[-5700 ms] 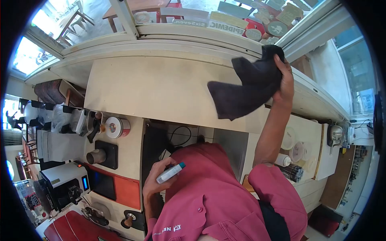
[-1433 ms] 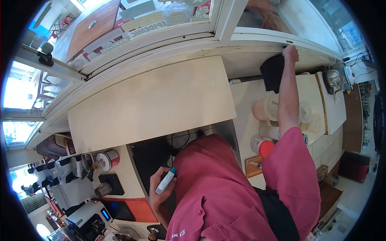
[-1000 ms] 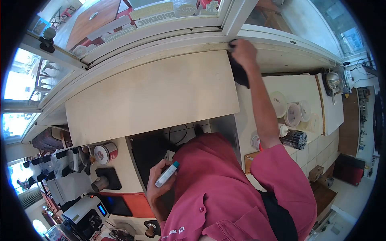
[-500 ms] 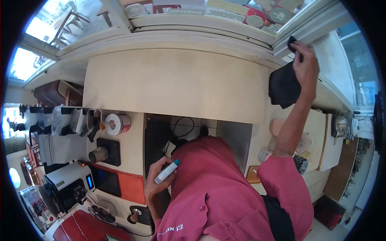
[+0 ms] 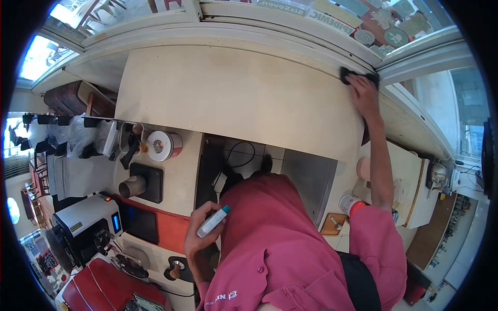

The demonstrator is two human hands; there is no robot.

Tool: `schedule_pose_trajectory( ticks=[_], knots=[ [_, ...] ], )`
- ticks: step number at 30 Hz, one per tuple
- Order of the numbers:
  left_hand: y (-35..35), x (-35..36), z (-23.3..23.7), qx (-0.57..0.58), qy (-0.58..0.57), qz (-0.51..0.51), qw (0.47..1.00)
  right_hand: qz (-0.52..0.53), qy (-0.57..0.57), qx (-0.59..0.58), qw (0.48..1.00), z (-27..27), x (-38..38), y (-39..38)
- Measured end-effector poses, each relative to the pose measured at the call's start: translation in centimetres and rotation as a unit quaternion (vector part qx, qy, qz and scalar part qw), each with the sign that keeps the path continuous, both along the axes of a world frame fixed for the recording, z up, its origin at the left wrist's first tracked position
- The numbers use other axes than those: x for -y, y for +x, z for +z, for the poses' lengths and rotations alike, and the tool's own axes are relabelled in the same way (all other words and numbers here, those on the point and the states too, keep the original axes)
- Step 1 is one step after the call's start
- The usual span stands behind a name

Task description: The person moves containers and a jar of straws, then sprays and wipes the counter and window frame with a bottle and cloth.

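Observation:
My left hand (image 5: 199, 228) is wrapped round a small whitish bottle (image 5: 211, 223) with a teal cap, held at my waist in front of my red shirt. At the far right, my right hand (image 5: 364, 96) presses a bunched black cloth (image 5: 358, 76) onto the back corner of the pale wooden counter (image 5: 233, 98), close to the window frame. The fingers lie over the cloth, and parts of it stick out on both sides.
A round tin (image 5: 160, 146), a black scale (image 5: 148, 182) with a metal cup (image 5: 133, 185), and a coffee grinder or machine (image 5: 85, 223) stand to the left. A jar with a red lid (image 5: 350, 206) sits at right. The window sill (image 5: 280, 31) runs behind.
My right hand has come down and left from the window post to the counter's back corner, bringing the black cloth along, now bunched. My left hand keeps the bottle. The view has shifted slightly.

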State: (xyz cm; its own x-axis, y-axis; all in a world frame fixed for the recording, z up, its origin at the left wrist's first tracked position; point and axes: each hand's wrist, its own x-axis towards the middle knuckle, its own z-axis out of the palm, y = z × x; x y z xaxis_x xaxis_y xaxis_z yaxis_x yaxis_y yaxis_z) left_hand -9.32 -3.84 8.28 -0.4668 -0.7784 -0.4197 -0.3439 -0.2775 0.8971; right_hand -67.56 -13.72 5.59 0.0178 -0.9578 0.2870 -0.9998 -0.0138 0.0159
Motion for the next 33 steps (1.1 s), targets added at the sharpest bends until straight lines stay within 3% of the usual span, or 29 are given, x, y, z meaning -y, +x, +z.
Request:
schedule_pose_trajectory(
  ticks=[3, 9, 14, 21, 23, 33],
  knots=[
    [0.3, 0.0, 0.4, -0.003, 0.041, 0.032, 0.999, -0.063, -0.020, -0.020, 0.998, 0.7, -3.0, -2.2],
    [-0.3, 1.0, 0.3, 0.005, 0.037, -0.018, 0.999, -0.229, -0.001, 0.063, 0.971, -0.1, -5.1, -5.0],
    [-1.7, 1.5, 0.2, 0.004, 0.007, -0.054, 0.998, -0.090, -0.014, -0.004, 0.996, -0.4, -1.4, -4.2],
    [-2.2, 1.9, -0.2, -0.031, -0.001, -0.101, 0.994, 0.049, -0.065, 0.038, 0.996, -0.9, 7.7, 7.8],
    [-1.7, 1.6, -0.7, -0.037, -0.012, -0.091, 0.995, 0.060, -0.078, 0.083, 0.992, -1.1, 10.7, 11.3],
    [3.6, -0.3, -1.3, -0.022, 0.038, 0.028, 0.999, 0.221, -0.119, 0.042, 0.967, -2.5, 26.1, 28.3]
  ],
)
